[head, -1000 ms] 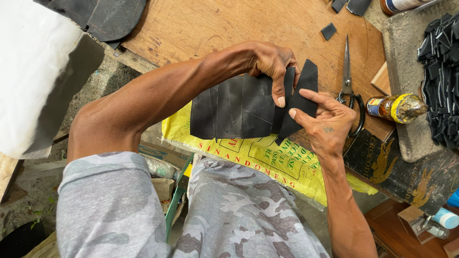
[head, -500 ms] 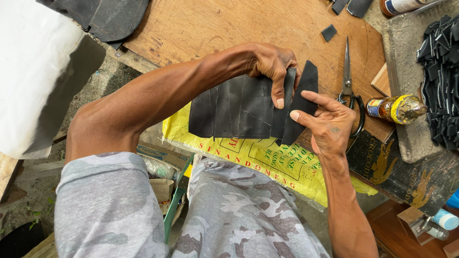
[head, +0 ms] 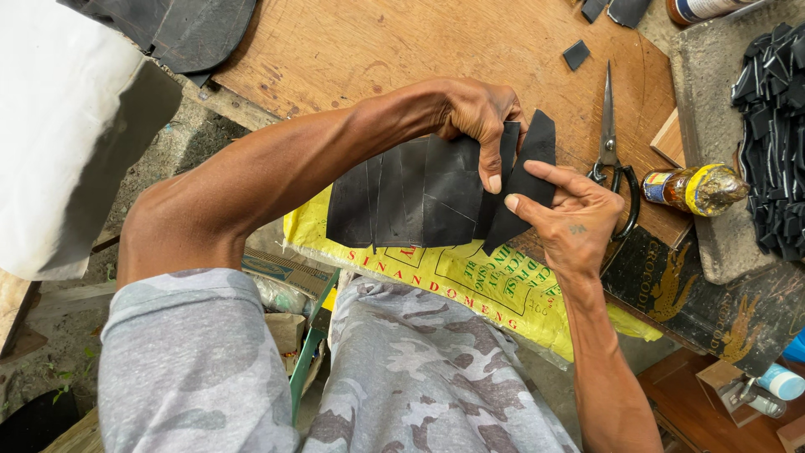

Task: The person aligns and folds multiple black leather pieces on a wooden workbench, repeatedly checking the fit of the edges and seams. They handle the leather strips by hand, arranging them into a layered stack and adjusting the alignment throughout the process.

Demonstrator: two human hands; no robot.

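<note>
Yellow printed sack (head: 495,289) — under hand-held black pieces (head: 428,197).

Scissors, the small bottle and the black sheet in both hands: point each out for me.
Scissors (head: 607,126): head view, on the closed blades.
Bottle (head: 692,189): head view, on its yellow band.
Black sheet (head: 419,197): head view, on the middle of the flat piece.

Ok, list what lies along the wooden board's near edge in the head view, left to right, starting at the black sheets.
Black sheets → left hand → right hand → scissors → yellow-capped bottle → pile of black strips.
</note>
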